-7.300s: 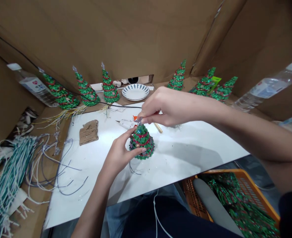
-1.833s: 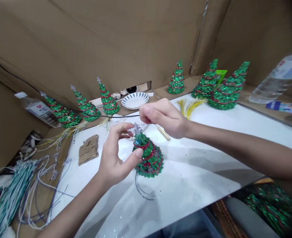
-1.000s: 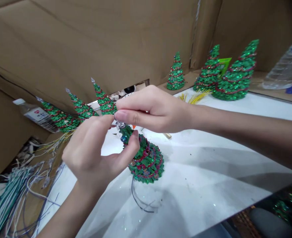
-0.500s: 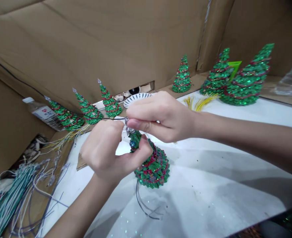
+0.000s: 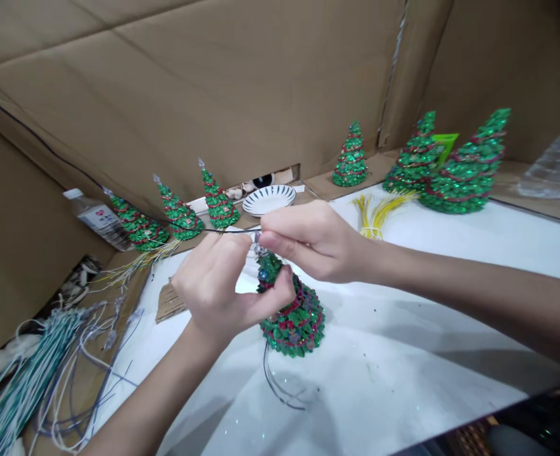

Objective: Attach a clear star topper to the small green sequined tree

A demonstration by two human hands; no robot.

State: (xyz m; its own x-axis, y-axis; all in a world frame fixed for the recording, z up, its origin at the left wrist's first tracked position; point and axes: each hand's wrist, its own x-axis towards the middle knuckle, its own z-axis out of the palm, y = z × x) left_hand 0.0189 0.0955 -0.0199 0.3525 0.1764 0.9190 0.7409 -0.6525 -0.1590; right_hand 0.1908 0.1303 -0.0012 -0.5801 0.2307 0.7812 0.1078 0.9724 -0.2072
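Observation:
A small green Christmas tree (image 5: 299,329) with red garland stands tilted on the white board in front of me. My left hand (image 5: 223,285) is closed around its upper part, the thumb lying across the front near a blue bauble (image 5: 263,276). At the tip sits a clear topper (image 5: 257,244), partly covered by fingers. My right hand (image 5: 313,244) pinches beside that topper, where a thin black cord (image 5: 223,230) from the left runs into its fingertips. What else is inside this pinch is hidden. Loose thin wires (image 5: 275,386) trail from the tree's base.
More decorated trees (image 5: 218,202) stand at the back left and back right. A striped plate (image 5: 269,200), a yellow wire bundle (image 5: 372,215) and a water bottle (image 5: 97,218) lie behind. Green and white wires (image 5: 37,367) heap at the left. Cardboard walls (image 5: 213,95) enclose the table.
Hands and tree top have shifted slightly right in view as the camera tilted a little. Both hands keep the same grip at the tree's tip.

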